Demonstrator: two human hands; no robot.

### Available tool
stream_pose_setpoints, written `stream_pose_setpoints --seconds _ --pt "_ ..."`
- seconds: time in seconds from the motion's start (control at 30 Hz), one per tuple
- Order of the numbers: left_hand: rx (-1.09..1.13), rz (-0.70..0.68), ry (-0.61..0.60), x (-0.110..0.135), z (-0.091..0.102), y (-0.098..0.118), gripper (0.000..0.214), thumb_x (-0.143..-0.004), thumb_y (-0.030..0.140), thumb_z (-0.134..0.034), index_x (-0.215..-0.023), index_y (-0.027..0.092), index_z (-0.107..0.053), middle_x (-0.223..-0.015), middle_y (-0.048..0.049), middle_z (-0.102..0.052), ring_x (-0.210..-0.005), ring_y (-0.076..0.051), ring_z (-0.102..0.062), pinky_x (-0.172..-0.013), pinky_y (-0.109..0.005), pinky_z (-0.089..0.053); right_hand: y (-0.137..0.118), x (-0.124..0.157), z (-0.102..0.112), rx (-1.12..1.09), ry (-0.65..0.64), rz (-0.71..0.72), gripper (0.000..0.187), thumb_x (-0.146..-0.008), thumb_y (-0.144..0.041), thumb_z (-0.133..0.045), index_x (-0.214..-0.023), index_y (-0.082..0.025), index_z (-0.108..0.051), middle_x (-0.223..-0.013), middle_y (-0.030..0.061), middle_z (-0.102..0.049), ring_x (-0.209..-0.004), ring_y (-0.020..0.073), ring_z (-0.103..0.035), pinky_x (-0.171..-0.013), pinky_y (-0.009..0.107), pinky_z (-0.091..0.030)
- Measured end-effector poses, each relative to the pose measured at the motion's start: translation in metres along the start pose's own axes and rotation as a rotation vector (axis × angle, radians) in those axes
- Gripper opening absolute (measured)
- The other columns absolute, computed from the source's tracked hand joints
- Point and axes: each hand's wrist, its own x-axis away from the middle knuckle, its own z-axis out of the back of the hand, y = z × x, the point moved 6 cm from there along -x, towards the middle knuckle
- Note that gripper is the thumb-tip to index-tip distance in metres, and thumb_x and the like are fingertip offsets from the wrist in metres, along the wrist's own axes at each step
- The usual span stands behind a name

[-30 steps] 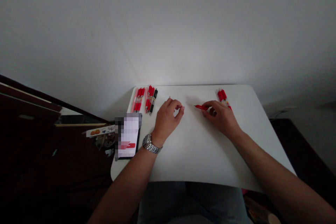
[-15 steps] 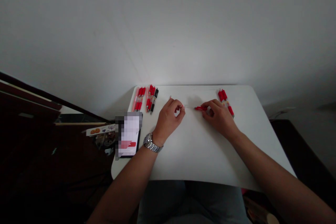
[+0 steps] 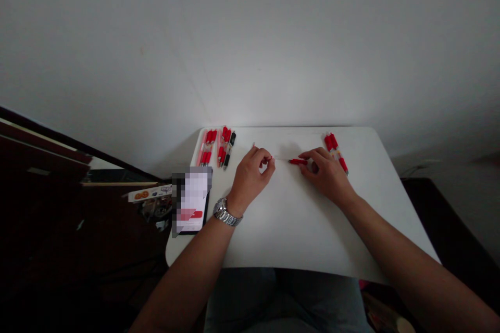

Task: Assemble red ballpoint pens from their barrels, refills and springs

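Note:
My right hand (image 3: 326, 173) rests on a white table (image 3: 297, 218) and pinches a red pen (image 3: 297, 162) that points left, with a clear tip sticking out toward my left hand. My left hand (image 3: 252, 174), with a metal watch at the wrist, is curled in a pinch on a small red piece (image 3: 270, 158) right at the pen's tip. Two red pens (image 3: 334, 148) lie just behind my right hand. A row of several red pens and one black pen (image 3: 216, 146) lies at the table's far left.
A phone (image 3: 192, 200) lies at the table's left edge near my left wrist. A pale wall stands right behind the table. Dark furniture and clutter fill the floor to the left. My lap shows under the table's near edge.
My right hand has slid a little left, bringing the red pen's tip up to my left fingers. My left hand has barely moved.

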Motion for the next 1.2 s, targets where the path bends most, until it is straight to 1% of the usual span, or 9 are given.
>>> stream_pose_setpoints --seconds 0.13,0.3,0.47,0.57,0.67,0.77,0.87,0.97,1.2 --pt "0.023 -0.001 -0.002 0.000 -0.002 -0.003 0.011 -0.095 0.016 -0.058 -0.087 0.021 -0.053 -0.082 0.0011 -0.055 -0.075 -0.013 -0.054 -0.076 -0.030 -0.051 -0.004 -0.001 0.007 -0.016 0.049 -0.018 0.021 -0.094 -0.034 -0.063 -0.108 -0.021 -0.071 -0.095 0.0074 -0.065 -0.067 0.0170 -0.059 -0.064 0.034 -0.049" --pt "0.046 0.003 -0.004 0.000 -0.003 -0.005 0.010 -0.095 0.016 -0.058 -0.087 0.021 -0.054 -0.081 0.0011 -0.056 -0.074 -0.014 -0.055 -0.073 -0.029 -0.050 -0.007 -0.001 0.014 -0.009 0.103 0.020 0.019 -0.097 -0.039 -0.060 -0.094 -0.020 -0.065 -0.075 0.0023 -0.056 -0.063 0.0168 -0.053 -0.062 0.033 -0.043" --pt "0.069 0.004 -0.009 0.000 -0.003 -0.004 0.009 -0.094 0.018 -0.059 -0.086 0.021 -0.055 -0.081 0.0007 -0.058 -0.074 -0.013 -0.055 -0.072 -0.028 -0.047 -0.013 0.002 0.010 -0.177 -0.010 -0.020 0.028 -0.098 -0.045 -0.058 -0.083 -0.021 -0.057 -0.061 -0.0033 -0.047 -0.054 0.0130 -0.044 -0.053 0.028 -0.033" --pt "0.093 0.007 -0.030 0.002 -0.005 -0.004 0.012 -0.096 0.023 -0.057 -0.085 0.020 -0.056 -0.078 0.0011 -0.059 -0.071 -0.013 -0.055 -0.069 -0.026 -0.045 -0.021 0.006 0.006 -0.274 -0.086 0.023 0.030 -0.099 -0.046 -0.056 -0.082 -0.021 -0.056 -0.057 -0.0063 -0.040 -0.051 0.0109 -0.037 -0.050 0.027 -0.029" --pt "0.123 0.008 -0.093 0.003 -0.008 -0.002 0.015 -0.099 0.027 -0.055 -0.086 0.020 -0.057 -0.072 0.0035 -0.056 -0.064 -0.010 -0.052 -0.063 -0.024 -0.041 -0.024 0.008 0.001 -0.316 -0.139 0.072 0.031 -0.099 -0.046 -0.056 -0.081 -0.021 -0.054 -0.056 -0.0073 -0.037 -0.050 0.0099 -0.034 -0.050 0.026 -0.028" --pt "0.154 -0.049 -0.218 0.007 -0.014 0.006 0.017 -0.099 0.029 -0.054 -0.086 0.019 -0.057 -0.066 0.0056 -0.053 -0.058 -0.009 -0.047 -0.058 -0.023 -0.037 -0.021 0.009 -0.005 -0.330 -0.171 0.090 0.030 -0.099 -0.044 -0.056 -0.080 -0.021 -0.053 -0.057 -0.0073 -0.038 -0.051 0.0093 -0.034 -0.050 0.025 -0.028" --pt "0.151 -0.136 -0.351 0.012 -0.020 0.015 0.013 -0.095 0.025 -0.056 -0.083 0.019 -0.058 -0.062 0.0067 -0.049 -0.056 -0.009 -0.046 -0.058 -0.023 -0.035 -0.020 0.008 -0.008 -0.340 -0.196 0.106 0.029 -0.098 -0.042 -0.057 -0.080 -0.020 -0.054 -0.058 -0.0067 -0.040 -0.052 0.0094 -0.034 -0.050 0.025 -0.029" --pt "0.132 -0.156 -0.444 0.016 -0.026 0.019 0.008 -0.089 0.019 -0.057 -0.081 0.019 -0.059 -0.062 0.0063 -0.051 -0.056 -0.008 -0.046 -0.058 -0.024 -0.035 -0.021 0.008 -0.009 -0.340 -0.217 0.112 0.027 -0.098 -0.041 -0.057 -0.081 -0.020 -0.055 -0.059 -0.0063 -0.042 -0.053 0.0097 -0.035 -0.050 0.025 -0.029" --pt "0.091 -0.119 -0.523 0.019 -0.033 0.017 0.007 -0.086 0.018 -0.059 -0.080 0.019 -0.061 -0.065 0.0051 -0.058 -0.059 -0.009 -0.051 -0.060 -0.024 -0.036 -0.016 0.009 -0.012 -0.320 -0.246 0.096 0.029 -0.099 -0.044 -0.056 -0.083 -0.020 -0.057 -0.059 -0.0060 -0.043 -0.053 0.0099 -0.036 -0.050 0.025 -0.030"
